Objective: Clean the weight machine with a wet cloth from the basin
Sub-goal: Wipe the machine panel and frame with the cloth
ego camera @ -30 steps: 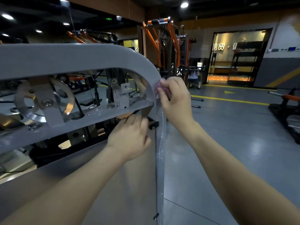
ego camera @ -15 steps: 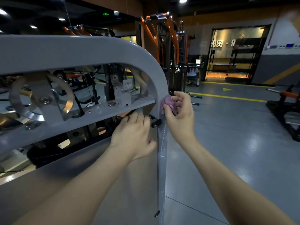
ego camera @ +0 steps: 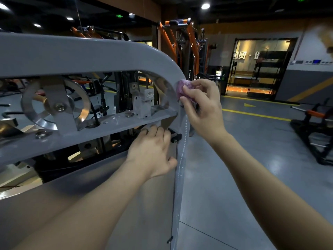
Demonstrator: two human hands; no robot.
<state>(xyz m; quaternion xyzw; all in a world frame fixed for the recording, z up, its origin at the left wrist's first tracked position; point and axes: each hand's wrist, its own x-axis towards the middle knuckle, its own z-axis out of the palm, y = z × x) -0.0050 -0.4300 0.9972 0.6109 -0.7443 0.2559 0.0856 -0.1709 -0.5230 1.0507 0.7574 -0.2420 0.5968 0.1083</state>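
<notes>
A crumpled purple cloth (ego camera: 181,87) is pinched in the right grip (ego camera: 203,109) between the thumb and curled fingers. It is pressed against the outer curve of the grey machine frame (ego camera: 90,55), where the top bar bends down into the upright. The cloth lies at the fingertips, on the side of the grip nearest the frame, and only part of it is seen past the fingers.

The left grip (ego camera: 153,150) is laid below and just left of the right grip, and nothing is held in it. Its fingers are stretched almost straight over the top of the grey panel (ego camera: 144,204), with the tips tucked under the crossbar (ego camera: 117,127). Its thumb is set against the upright's edge. A black knob (ego camera: 175,137) is seen just beside the left grip's knuckles, between the two grips.

Left of the left grip, a silver pulley (ego camera: 55,105) is mounted within the frame. A pale beaded line is seen down the upright below the right grip. Beyond the right grip, an orange rack (ego camera: 180,42) is stood on the grey floor (ego camera: 234,159).
</notes>
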